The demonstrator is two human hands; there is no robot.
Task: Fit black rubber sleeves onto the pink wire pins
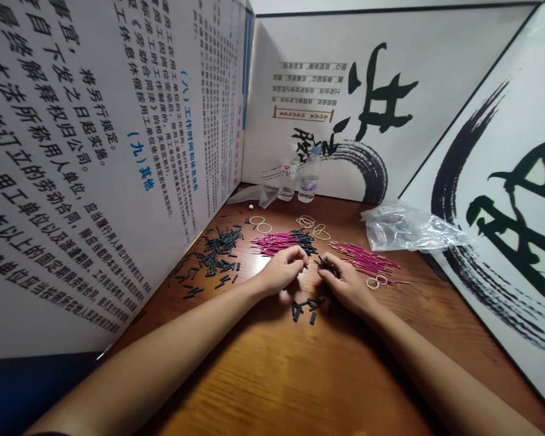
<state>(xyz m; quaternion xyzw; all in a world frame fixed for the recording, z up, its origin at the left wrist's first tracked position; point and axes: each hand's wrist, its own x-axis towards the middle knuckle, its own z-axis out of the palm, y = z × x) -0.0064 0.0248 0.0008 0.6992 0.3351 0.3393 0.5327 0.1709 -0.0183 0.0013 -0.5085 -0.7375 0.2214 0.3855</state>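
Note:
My left hand (287,267) is closed in a pinch above the middle of the table, and a small dark end, apparently a short black tube (306,266), shows at its fingertips. Facing it, my right hand (341,278) is curled around several short black tubes (323,264). Below and between the hands lies a small group of loose black tubes (306,307). Just beyond my left hand is a bundle of thin magenta sticks (272,243) with black tubes on their right ends. More magenta sticks (367,259), without black tubes, lie beyond my right hand.
A large scatter of black tubes (218,251) lies at left. Pale rubber bands (305,222) lie behind the sticks, others (376,281) at right. Two water bottles (309,178) stand at the back, a clear plastic bag (406,229) at right. Printed panels (318,36) enclose the table.

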